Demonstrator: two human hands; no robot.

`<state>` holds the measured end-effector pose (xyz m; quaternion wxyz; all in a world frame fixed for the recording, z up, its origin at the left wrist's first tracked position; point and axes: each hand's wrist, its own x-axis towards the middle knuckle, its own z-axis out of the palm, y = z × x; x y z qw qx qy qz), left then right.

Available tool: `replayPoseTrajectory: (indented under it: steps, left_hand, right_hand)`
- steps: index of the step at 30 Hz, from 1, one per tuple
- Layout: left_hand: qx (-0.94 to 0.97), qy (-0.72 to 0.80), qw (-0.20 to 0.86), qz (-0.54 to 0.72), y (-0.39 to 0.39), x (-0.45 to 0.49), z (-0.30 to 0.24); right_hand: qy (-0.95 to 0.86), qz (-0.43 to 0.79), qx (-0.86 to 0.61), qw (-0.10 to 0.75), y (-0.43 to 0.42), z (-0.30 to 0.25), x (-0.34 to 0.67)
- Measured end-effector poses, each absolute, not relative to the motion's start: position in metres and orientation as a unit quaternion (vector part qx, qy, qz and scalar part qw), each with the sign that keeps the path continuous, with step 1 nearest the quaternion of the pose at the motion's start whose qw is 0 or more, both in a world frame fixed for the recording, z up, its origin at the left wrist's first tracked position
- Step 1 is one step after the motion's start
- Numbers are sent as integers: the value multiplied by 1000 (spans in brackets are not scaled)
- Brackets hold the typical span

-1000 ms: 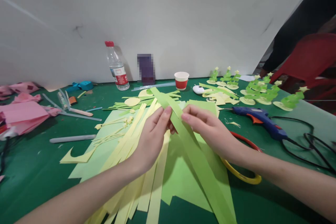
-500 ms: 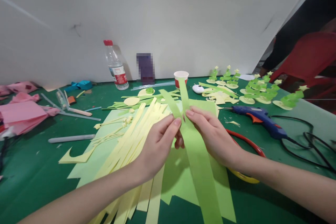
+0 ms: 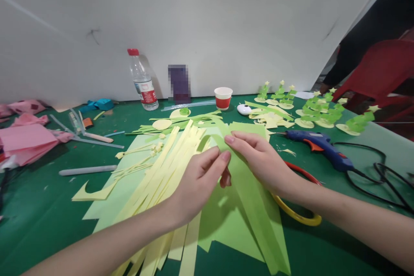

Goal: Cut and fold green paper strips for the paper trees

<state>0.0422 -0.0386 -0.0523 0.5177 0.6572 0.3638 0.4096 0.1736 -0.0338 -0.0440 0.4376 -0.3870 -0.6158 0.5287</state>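
A long green paper strip [image 3: 255, 202] runs between my two hands and slants down toward the front right. My left hand [image 3: 200, 177] is closed in a pinch on the strip's split upper part, where one narrow piece curls over to the left. With thumb and fingers pressed together, my right hand [image 3: 263, 159] grips the strip's other side near the top. Green paper sheets [image 3: 223, 224] lie beneath the hands. Pale yellow paper strips [image 3: 152, 189] are heaped beside and partly behind my left arm. Under my right wrist, a curved red and yellow handle [image 3: 300, 217] is partly hidden.
A blue glue gun [image 3: 323, 146] with a black cord lies at right, before several small green paper trees [image 3: 318, 110]. At the back stand a water bottle [image 3: 144, 82] and a paper cup [image 3: 223, 98]. Pink paper [image 3: 27, 140] and a grey stick [image 3: 87, 170] lie left.
The narrow upper pieces of the green strip, upright before, have bent down, and the cup shows fully. The strip's lower end has swung right. My left hand has shifted slightly right.
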Motion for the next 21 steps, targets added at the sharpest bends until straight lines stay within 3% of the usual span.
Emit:
replayPoseTrajectory:
  steps: [9, 16, 21]
  left_hand:
    - [648, 387, 501, 423, -39, 40, -56]
    - [626, 380, 511, 450, -37, 42, -57]
    - [621, 390, 482, 479, -31, 40, -58]
  right_hand:
    - [-669, 436, -405, 445, -36, -48, 171]
    - [-617, 488, -384, 483, -34, -53, 168]
    - [-650, 474, -391, 447, -34, -47, 171]
